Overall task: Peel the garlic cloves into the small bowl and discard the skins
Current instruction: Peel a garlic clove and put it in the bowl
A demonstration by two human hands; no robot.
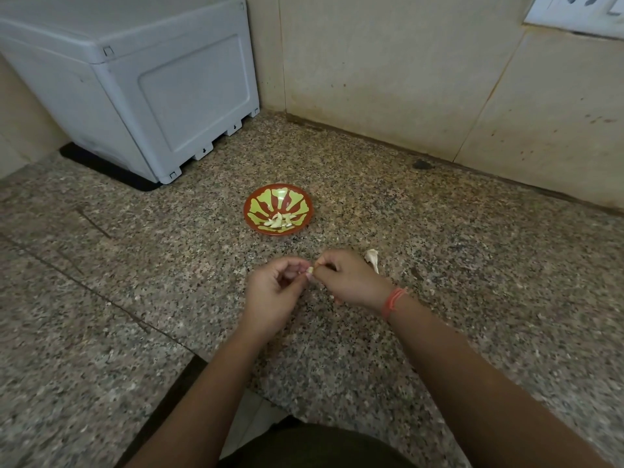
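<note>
**Both hands on one clove, bowl just beyond**

In the upper left of the frame stands a grey box (135, 79), cut off by the top and left edges; what it is cannot be made out. Near the middle, on the speckled surface (472, 265), sits the small bowl (266, 197), red with green petals, holding a little heap of peeled cloves (279, 221) against its near wall.

Just below it, the left hand (273, 292) curls its fingers round a garlic clove (309, 270), mostly hidden in the grip; only a pale tip shows. The right hand (347, 278) meets it, thumb and fingertips pinched tight on that same tip. Whether skin is coming away is too small to tell.

A red thread (393, 300) circles the right wrist. Just beside the right hand lies a pale garlic piece (372, 258), partly hidden behind it. A socket plate (580, 11) is cropped at the upper right corner.
</note>
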